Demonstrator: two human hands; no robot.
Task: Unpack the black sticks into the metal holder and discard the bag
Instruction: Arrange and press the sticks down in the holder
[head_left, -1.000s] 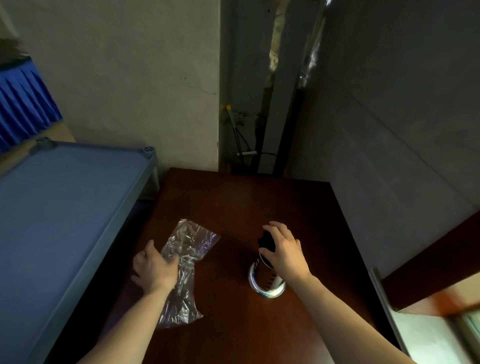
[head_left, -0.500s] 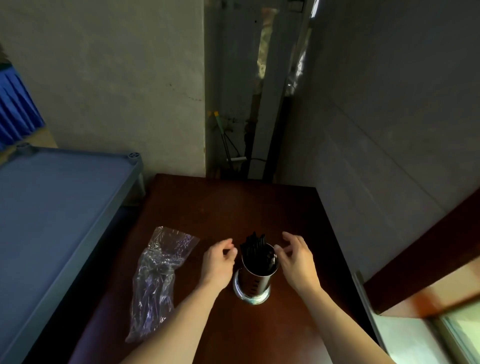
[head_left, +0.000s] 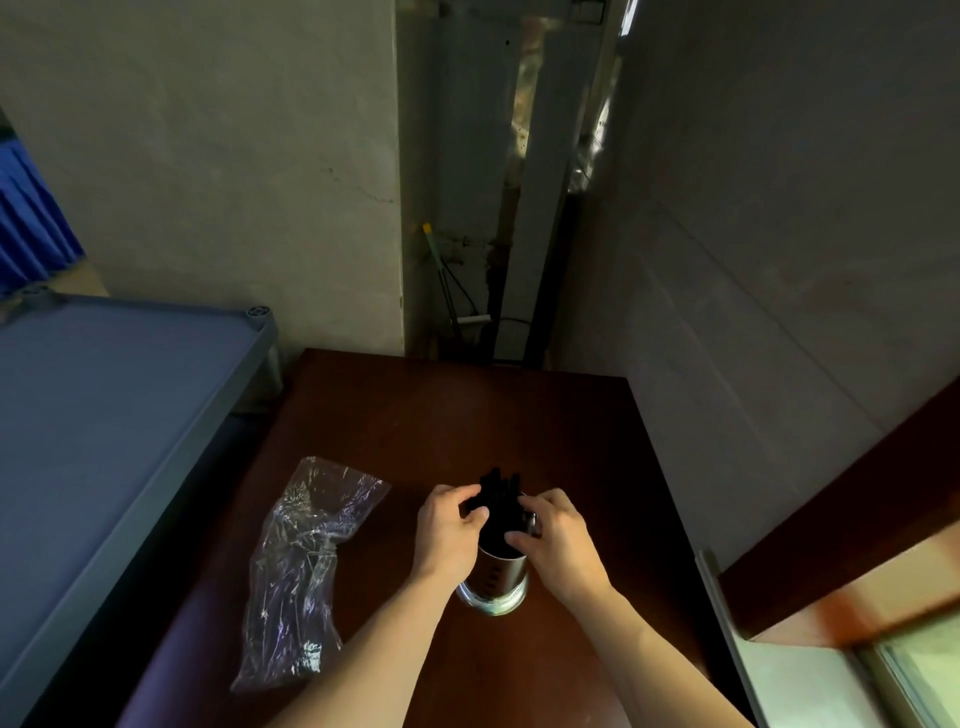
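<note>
Head view, near ground: both bare forearms reach in over the dark reddish-brown wooden desk (head_left: 415, 415). Left hand (head_left: 447, 535) and right hand (head_left: 558, 540) sit on either side of the shiny cylindrical metal holder (head_left: 493, 577), which stands upright on the desk. Fingers of both hands are curled narrow around the bundle of thin black sticks (head_left: 497, 499) at the holder's mouth, touching it. Sticks stand in the holder, long axis near vertical, tips pointing up and leaning slightly away from the wearer. Step in hand, by judgement: settling and gathering the sticks in the holder; unpacking appears done. Left of the holder, apart from it, the crumpled clear plastic bag (head_left: 306, 566) lies flat on the desk, long axis running near to far; whether it is fully empty cannot be told. Next move calls for releasing the sticks without tipping the holder, then taking up the bag for disposal; no bin is visible
</note>
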